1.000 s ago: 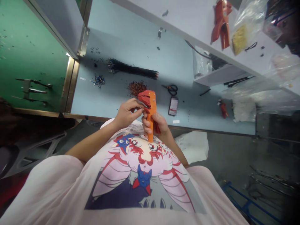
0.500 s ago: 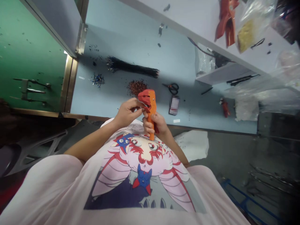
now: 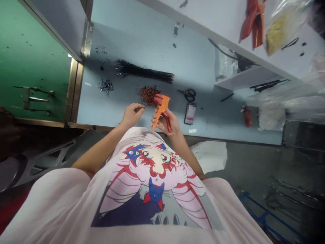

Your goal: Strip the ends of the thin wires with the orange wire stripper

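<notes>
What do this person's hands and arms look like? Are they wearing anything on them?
The left hand and right hand are bare, with no gloves, and no watch or bracelet shows. The left arm and right arm are bare too. They come out of the wide, short sleeves of a pale pink T-shirt printed with a cartoon face and blue cats.
</notes>
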{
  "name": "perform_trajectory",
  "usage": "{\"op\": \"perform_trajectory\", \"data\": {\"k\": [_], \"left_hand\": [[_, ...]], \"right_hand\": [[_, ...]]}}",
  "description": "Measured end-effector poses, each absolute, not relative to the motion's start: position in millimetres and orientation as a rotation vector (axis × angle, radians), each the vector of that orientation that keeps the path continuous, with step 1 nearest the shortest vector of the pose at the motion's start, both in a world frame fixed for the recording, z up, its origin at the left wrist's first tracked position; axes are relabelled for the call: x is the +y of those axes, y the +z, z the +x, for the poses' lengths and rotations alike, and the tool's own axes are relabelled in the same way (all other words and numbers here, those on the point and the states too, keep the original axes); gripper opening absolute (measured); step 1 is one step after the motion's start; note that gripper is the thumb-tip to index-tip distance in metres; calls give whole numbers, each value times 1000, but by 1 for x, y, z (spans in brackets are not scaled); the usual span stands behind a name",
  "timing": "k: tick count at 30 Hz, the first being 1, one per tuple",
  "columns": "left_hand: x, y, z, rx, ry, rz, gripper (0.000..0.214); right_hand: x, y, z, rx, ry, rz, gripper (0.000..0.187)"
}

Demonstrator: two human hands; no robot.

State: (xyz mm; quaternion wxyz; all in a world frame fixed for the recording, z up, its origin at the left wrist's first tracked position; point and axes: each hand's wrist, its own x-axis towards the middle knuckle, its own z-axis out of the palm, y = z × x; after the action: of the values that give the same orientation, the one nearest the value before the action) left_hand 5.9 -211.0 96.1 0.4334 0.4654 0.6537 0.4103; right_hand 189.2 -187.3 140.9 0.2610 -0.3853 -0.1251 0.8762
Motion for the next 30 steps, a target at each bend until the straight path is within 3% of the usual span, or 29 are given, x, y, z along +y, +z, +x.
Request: {"op": "perform_trajectory", "data": {"k": [4,9,14,21,25,30], "left_hand": [[-213,92,-3,1623,1028,1186,20],[-201,84,-12,1949,779,1389,47],[-191,87,-27,2029,405,1508,33],[-211,110,-40,1752,908,1331,10],[-228,129,-27,1575,1070,1229,13],[-242,160,-12,1463,1297,1185,14]], "right_hand": [[-191,141,192,-326,2295,-1157,25],[-198,133,192,-334,2249,-1238,18],[-206,130,196,-363,2204,-1263,15],[-223,127,206,-636,2000,-1290,37],[-229,135,207,-833,1892,-1311,45],[-234,165,209,-990,2056,-1171,42]]}}
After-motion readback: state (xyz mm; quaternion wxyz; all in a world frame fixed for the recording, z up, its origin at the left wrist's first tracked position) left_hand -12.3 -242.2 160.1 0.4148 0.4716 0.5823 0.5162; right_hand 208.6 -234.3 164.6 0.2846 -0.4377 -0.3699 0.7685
